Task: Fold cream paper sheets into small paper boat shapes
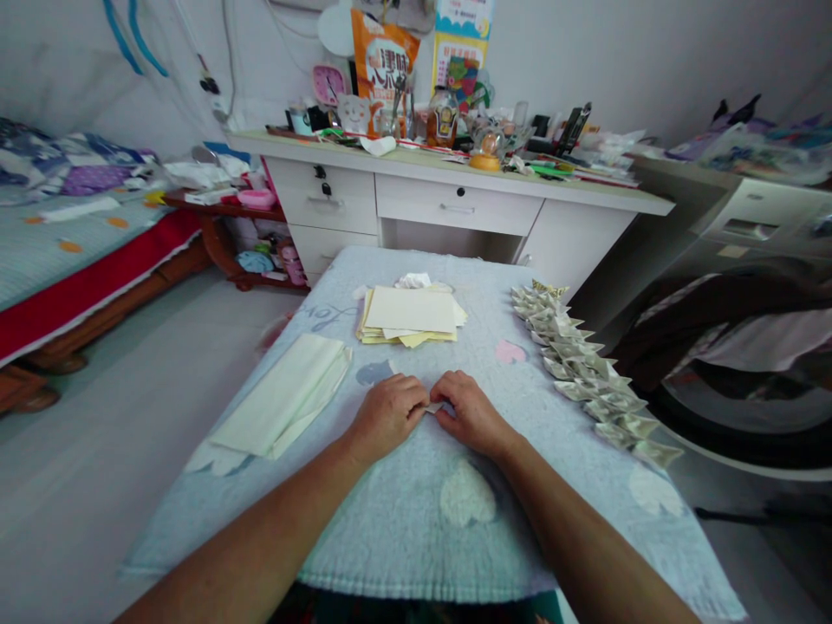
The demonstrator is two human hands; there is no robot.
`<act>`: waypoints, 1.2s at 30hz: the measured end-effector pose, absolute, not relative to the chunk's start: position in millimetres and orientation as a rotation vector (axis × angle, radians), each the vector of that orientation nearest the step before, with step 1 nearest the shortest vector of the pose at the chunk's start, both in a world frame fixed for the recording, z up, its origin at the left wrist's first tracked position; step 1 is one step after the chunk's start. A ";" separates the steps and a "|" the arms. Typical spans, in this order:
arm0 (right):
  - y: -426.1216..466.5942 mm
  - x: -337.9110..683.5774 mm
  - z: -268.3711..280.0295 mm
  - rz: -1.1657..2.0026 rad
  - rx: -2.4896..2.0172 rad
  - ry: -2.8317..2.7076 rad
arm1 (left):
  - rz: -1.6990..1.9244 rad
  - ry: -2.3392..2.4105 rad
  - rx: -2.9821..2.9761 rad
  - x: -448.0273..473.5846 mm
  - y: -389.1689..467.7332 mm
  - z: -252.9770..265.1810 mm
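Observation:
Between my two hands is a small folded piece of paper (433, 407), mostly hidden by the fingers. My left hand (393, 407) pinches its left end, and my right hand (469, 409) pinches its right end. Both hands rest low over the cloth-covered table (416, 520). Beyond them lies a stack of cream and yellow paper sheets (411, 310), with a crumpled white paper (413, 280) behind it. Larger folded pale sheets (286, 394) lie to the left. Along the right side run rows of folded paper pieces with pointed ends (585, 364).
A white desk (455, 178) crowded with jars, a pink clock (329, 84) and an orange bag (383, 69) stands behind the table. At the left is a bed (84, 234) beside a low wooden shelf (221, 234). A front-loading washing machine (747, 347) stands at the right.

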State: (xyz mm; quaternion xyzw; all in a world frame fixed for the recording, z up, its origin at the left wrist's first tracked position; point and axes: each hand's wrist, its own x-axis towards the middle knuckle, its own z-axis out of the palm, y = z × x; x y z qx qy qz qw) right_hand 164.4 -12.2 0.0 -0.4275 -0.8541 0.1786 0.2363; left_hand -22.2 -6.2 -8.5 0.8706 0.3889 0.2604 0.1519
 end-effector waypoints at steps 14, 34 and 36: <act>-13.9 169.1 1.2 0.470 -1.093 -2.419 | 0.633 1.025 2.613 -27.7 -6.1 -4.5; -14.5 169.1 0.4 0.506 -1.238 -2.302 | 0.661 1.054 2.490 -29.7 -3.5 -3.8; -14.0 170.0 0.5 0.501 -1.224 -2.317 | 0.650 1.055 2.489 -29.8 -3.6 -3.3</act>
